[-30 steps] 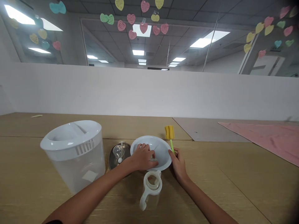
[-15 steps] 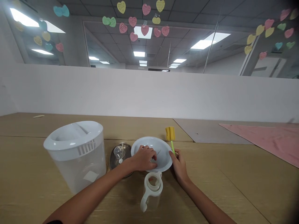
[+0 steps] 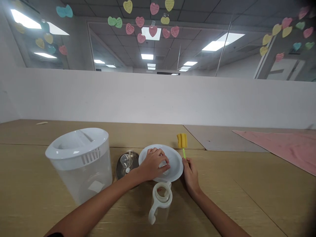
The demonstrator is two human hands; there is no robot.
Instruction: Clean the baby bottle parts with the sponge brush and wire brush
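I have two hands in the view, and both are over the one tabletop [image 3: 217, 184]. My left hand [image 3: 153, 164] is inside the one white bowl [image 3: 176, 164], palm downward, with the fingers bent and the thumb stretched out toward the right side of the bowl. Something clear and small seems to be between the thumb and the fingers, but my hand covers much of it, so I cannot tell if I grasp it or only touch it.

My right hand [image 3: 191, 172] is closed on the green handle of one brush [image 3: 184, 153]. The brush is upright, and its one yellow sponge head [image 3: 182, 140] points to the far edge of the tabletop. This hand is at the right rim of the bowl; if it touches the rim, I cannot tell.

The bowl is near the middle of the tabletop. Left of it there is one metal tray [image 3: 119, 172], which carries one clear cup-shaped piece [image 3: 125, 160] and one small white knob [image 3: 127, 170]. More to the left stands one big container [image 3: 81, 164] with one white lid [image 3: 74, 144]. One clear jug [image 3: 168, 197] with a white handle stands between the bowl and the near edge. One pink cloth [image 3: 278, 144] lies toward the far right corner, and one thin pale strip [image 3: 41, 123] lies near the far left corner.
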